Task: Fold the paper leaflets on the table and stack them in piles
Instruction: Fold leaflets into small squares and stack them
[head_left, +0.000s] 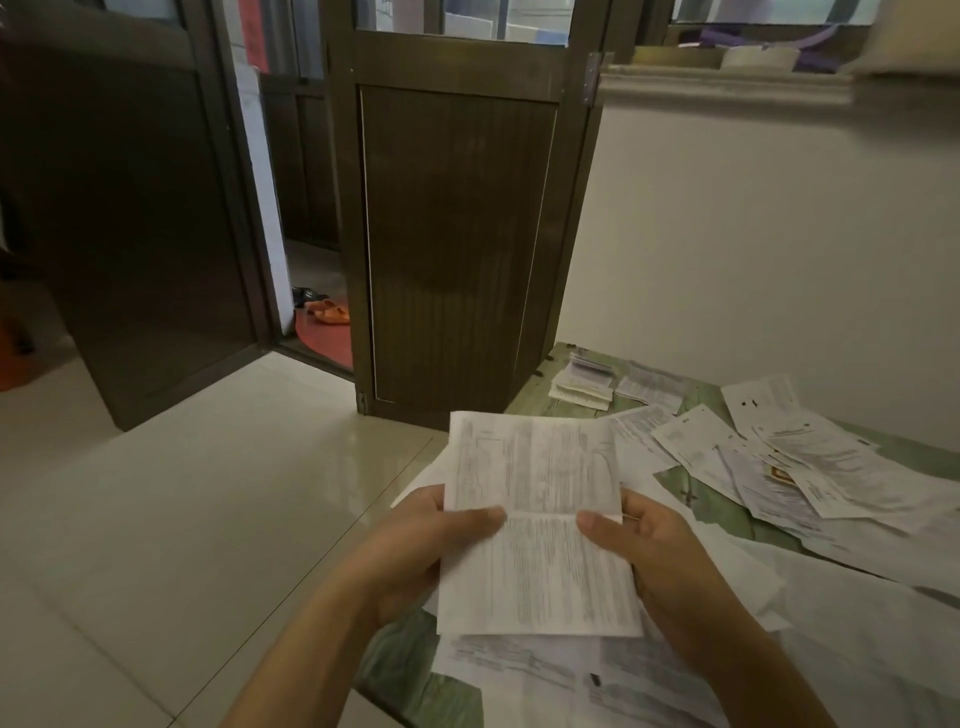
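- Probably a home: a plain room with glossy floor tiles.
- At 11 o'clock, orange sandals lie beyond the open brown door.

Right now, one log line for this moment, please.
left hand, right hand: hold leaflet | folded pile: far corner | loose leaflets: on table

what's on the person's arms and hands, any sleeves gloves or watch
Nothing worn shows. The left hand and right hand are bare, without gloves. The left forearm and right forearm are uncovered down to the frame's lower edge: no sleeve cuff, watch or bracelet in view.
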